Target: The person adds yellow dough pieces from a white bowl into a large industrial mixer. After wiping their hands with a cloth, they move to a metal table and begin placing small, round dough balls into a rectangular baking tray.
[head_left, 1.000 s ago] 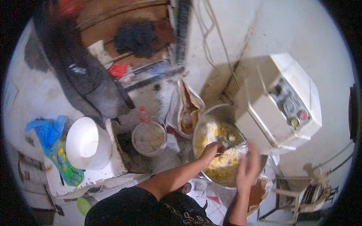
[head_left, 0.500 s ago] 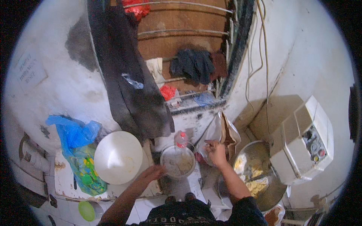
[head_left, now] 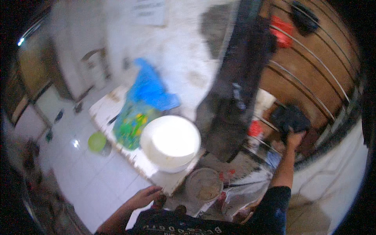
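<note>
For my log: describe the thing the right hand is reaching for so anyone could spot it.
Start at the brown wall with metal rails at upper right. Below it the right hand touches a dark cloth: it is black and crumpled, unlike the red item higher up.

Dark crumpled cloth (head_left: 289, 117), apparently bunched on wooden rack, blurred, right fingers touching
</note>
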Motion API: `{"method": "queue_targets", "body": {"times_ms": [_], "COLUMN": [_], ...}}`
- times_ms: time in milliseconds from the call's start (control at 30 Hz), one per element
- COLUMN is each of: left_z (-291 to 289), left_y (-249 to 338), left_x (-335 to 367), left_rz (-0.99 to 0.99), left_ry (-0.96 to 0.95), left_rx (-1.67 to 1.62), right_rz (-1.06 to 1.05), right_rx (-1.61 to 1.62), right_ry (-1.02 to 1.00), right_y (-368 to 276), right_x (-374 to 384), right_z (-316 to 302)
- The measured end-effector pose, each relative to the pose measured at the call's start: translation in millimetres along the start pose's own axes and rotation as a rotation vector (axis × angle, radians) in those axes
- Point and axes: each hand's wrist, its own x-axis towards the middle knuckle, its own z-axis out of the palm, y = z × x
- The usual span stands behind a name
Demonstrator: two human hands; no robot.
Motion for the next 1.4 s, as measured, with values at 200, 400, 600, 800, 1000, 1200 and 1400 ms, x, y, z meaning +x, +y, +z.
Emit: {"method": "queue_targets", "body": {"times_ms": [200,400,600,800,1000,1200,1400], "left_z": [2,-16,-51,-67,49,57,63], "left_y": [-18,5,43,116,82,29,31], "left_x": [-47,-21,24,37,86,-46,-86], "left_rz": [-0.093,0.255,0.51,0.49,0.438,0.408,0.323], "left_ry": [0.072,-0.022,-0.399,-0.576,-1.333,-0.399,-0.285], "left_rx": [-0.016,0.135,-0.554,-1.339,-1.162,-0.427,-0.511], "right_rz": [0.431,0.099,-0.351,-0.67,-0.675,-0.328,0.092], "right_rx": [0.847,0.927,0.595,0.559,0.428,0.641,0.542], "right_ry": [-0.384,-0.328,-0.114,-0.34,-0.433,-0.287,-0.255], "right_y": [-96,-172,-218,-281,-334,-324,-240], "right_x": [12,32,-94,-351,-466,-458,-469], "right_z": [-50,-175,-267,-300,-262,-266,-199]}}
